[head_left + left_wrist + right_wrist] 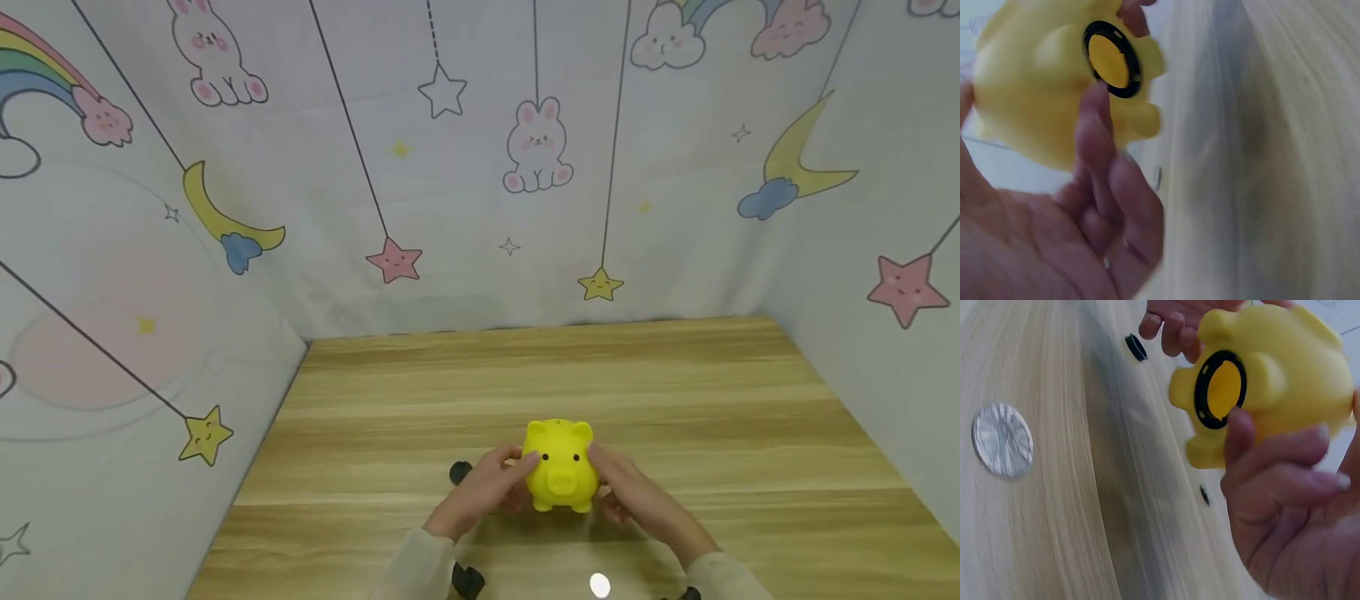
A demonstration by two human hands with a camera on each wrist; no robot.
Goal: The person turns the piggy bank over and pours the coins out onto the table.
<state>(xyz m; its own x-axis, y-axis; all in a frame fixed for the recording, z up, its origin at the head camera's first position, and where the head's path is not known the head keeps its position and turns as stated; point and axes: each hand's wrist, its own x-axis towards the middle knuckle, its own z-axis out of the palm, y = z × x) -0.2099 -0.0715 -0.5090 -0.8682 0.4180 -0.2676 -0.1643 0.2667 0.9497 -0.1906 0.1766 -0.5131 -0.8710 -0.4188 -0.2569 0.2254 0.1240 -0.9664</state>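
Note:
A yellow piggy bank (pixel 561 475) faces the head camera, held between both hands with its belly raised off the table. My left hand (pixel 491 483) grips one side, thumb near the eye and fingers beneath. On the other side my right hand (pixel 641 500) grips it the same way. In the wrist views the underside shows a round hole edged by a black ring (pixel 1199 400), with yellow inside. A fingertip of each hand touches near that ring. A black round cap (pixel 1136 347) lies on the table beyond the bank, left of it in the head view.
A silver coin-like disc (pixel 1002 440) lies on the wood-grain table (pixel 375 400) in front, a bright spot in the head view. Near the left cuff is a black piece (pixel 468 581). Cloth walls (pixel 465 192) printed with rabbits and stars enclose the back and sides.

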